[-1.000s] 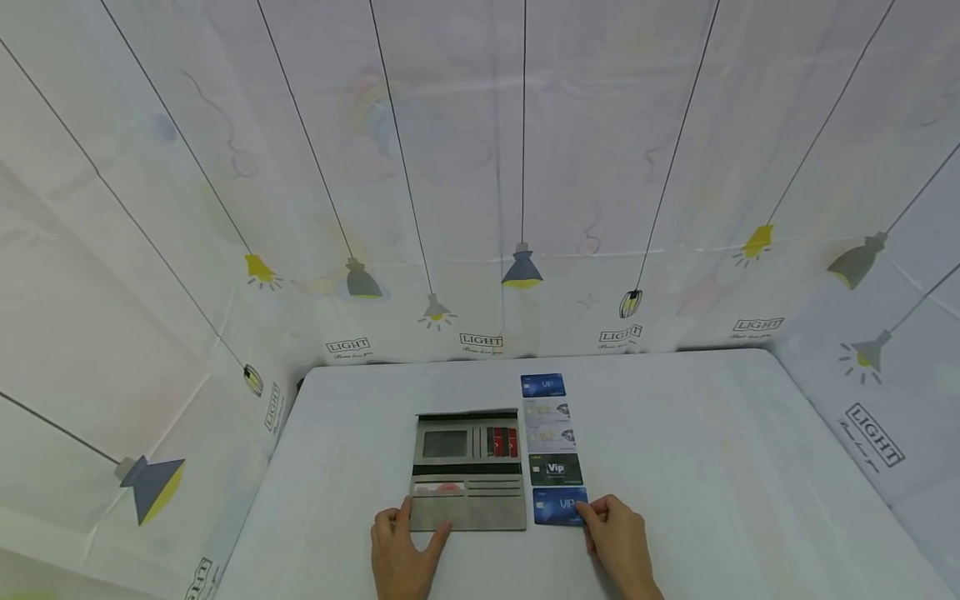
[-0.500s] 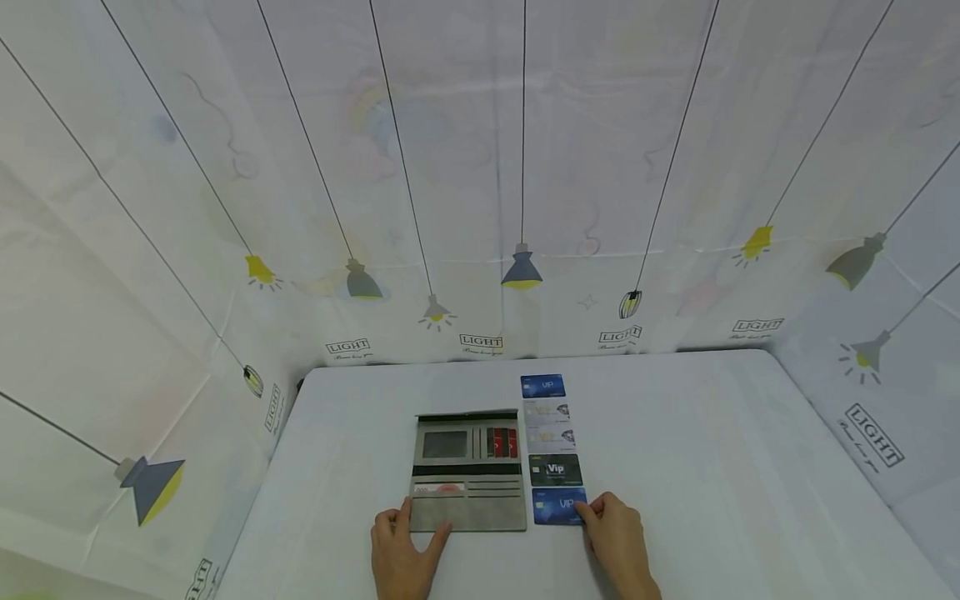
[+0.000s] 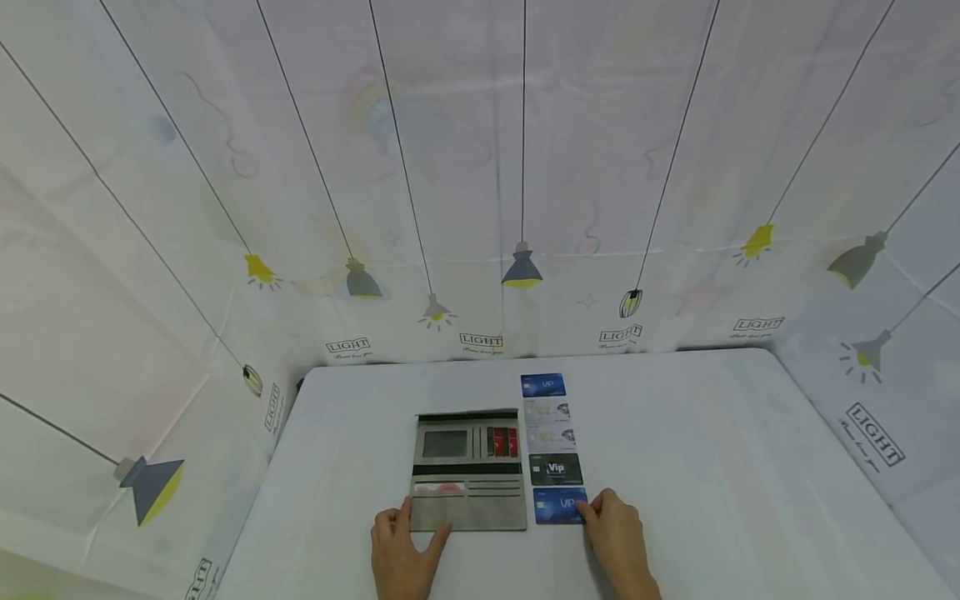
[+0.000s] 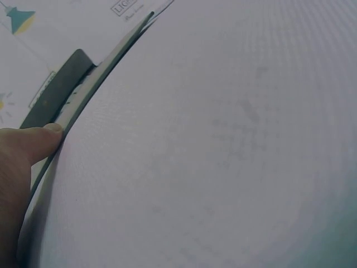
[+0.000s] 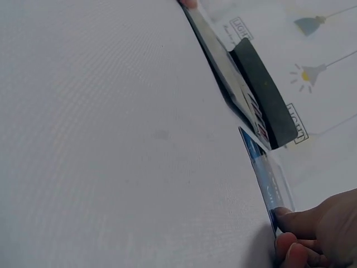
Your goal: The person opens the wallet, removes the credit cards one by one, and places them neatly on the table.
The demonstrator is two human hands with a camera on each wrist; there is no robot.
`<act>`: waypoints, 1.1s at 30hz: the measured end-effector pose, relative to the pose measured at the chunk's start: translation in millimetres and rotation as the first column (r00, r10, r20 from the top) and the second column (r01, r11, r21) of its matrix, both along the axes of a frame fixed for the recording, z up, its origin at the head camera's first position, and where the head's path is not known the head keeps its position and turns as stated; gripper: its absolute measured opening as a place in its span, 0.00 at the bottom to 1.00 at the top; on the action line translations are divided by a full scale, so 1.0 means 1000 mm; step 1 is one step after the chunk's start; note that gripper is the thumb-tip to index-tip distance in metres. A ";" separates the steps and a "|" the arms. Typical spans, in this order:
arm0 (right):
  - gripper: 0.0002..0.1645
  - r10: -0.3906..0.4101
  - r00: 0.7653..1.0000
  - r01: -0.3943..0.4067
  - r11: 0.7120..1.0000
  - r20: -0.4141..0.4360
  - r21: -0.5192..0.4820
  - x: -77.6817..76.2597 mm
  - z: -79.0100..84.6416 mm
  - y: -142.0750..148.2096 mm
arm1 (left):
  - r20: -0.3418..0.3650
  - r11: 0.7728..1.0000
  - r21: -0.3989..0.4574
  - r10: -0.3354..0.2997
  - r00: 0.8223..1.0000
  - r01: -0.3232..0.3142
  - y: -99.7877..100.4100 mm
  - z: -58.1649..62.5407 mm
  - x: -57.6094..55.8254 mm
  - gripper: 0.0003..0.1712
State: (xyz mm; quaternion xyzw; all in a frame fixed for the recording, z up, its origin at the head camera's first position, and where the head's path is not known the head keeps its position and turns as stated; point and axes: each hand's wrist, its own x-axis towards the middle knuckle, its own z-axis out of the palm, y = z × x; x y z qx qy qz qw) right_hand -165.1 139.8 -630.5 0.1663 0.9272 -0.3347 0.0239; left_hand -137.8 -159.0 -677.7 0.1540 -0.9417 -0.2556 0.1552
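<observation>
An open grey wallet (image 3: 468,514) lies on the white table in the head view, showing a clear window, card slots with red cards and a banknote-like slip. My left hand (image 3: 401,554) rests at its lower left corner, index finger along the left edge and thumb (image 4: 44,139) on the near edge, spread apart. To the wallet's right runs a column of several cards. My right hand (image 3: 618,533) pinches the right end of the nearest one, a blue VIP card (image 3: 555,506). In the right wrist view the thumb is over the card, and the other fingers (image 5: 295,257) are curled beside it.
Above the blue card are a black Vip card (image 3: 555,470), two pale cards (image 3: 551,437) and another blue VIP card (image 3: 543,385). The white table (image 3: 712,467) ends at the back against a sheet (image 3: 450,167) printed with lamps.
My right hand has shifted very slightly at the blue card's corner. The left hand, the wallet and the other cards stay where they were.
</observation>
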 end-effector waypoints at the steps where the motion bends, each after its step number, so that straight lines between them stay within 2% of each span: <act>1: 0.15 0.002 1.000 -0.002 1.000 -0.009 0.007 0.000 0.000 0.000 | 0.001 1.000 0.000 0.000 1.000 0.000 0.000 0.000 0.000 0.51; 6: 0.15 0.015 0.999 -0.013 0.999 -0.044 0.037 -0.001 -0.003 0.000 | 0.017 1.000 0.008 0.004 1.000 -0.004 -0.001 0.002 -0.001 0.51; 16: 0.15 0.016 0.999 -0.015 0.999 -0.039 0.044 -0.001 -0.006 -0.001 | 0.025 1.000 0.017 0.002 1.000 -0.003 -0.001 0.001 0.000 0.51; 24: 0.16 0.007 0.992 -0.003 1.000 -0.130 0.031 0.000 -0.005 0.000 | -0.008 1.000 -0.008 0.005 1.000 -0.005 -0.001 -0.003 0.000 0.51; 33: 0.13 0.004 0.972 -0.002 1.000 -0.234 0.011 -0.012 0.003 -0.014 | -0.016 1.000 -0.011 0.006 1.000 -0.006 0.000 -0.003 -0.001 0.50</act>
